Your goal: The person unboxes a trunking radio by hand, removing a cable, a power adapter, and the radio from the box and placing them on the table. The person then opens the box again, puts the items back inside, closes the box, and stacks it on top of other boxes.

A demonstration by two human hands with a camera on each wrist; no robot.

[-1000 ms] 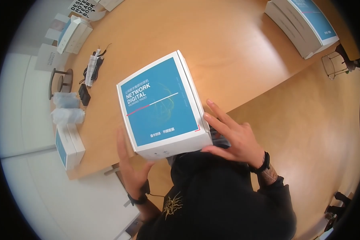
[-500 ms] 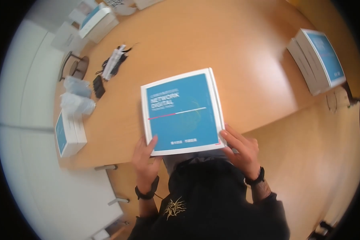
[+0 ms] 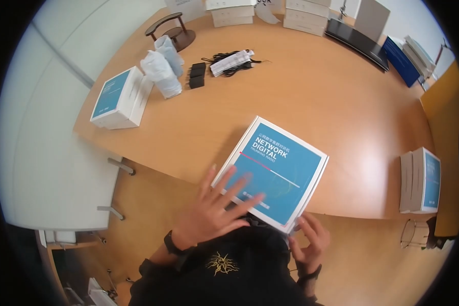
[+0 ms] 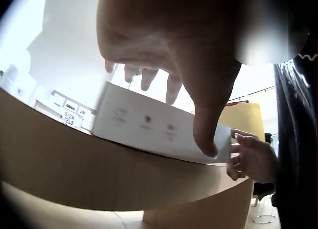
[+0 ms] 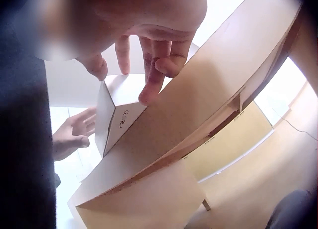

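Observation:
A white box with a blue lid panel marked "NETWORK DIGITAL" sits at the table's near edge, turned at an angle. My left hand is over its near left side, fingers spread and overlapping the lid in the head view. In the left wrist view, the thumb hangs in front of the box's white side. At the near right corner is my right hand, its fingers loosely bent. The right wrist view has those fingertips right at the box's corner.
White boxes stand at the table's left, beside wrapped bundles, black adapters and bundled cables. More boxes stand at the right edge. Along the back are stacked boxes, a black laptop and a blue folder.
The head view has swung round to the left. The box has turned clockwise in it. My left hand has let go of the box's near left corner and spread over the lid.

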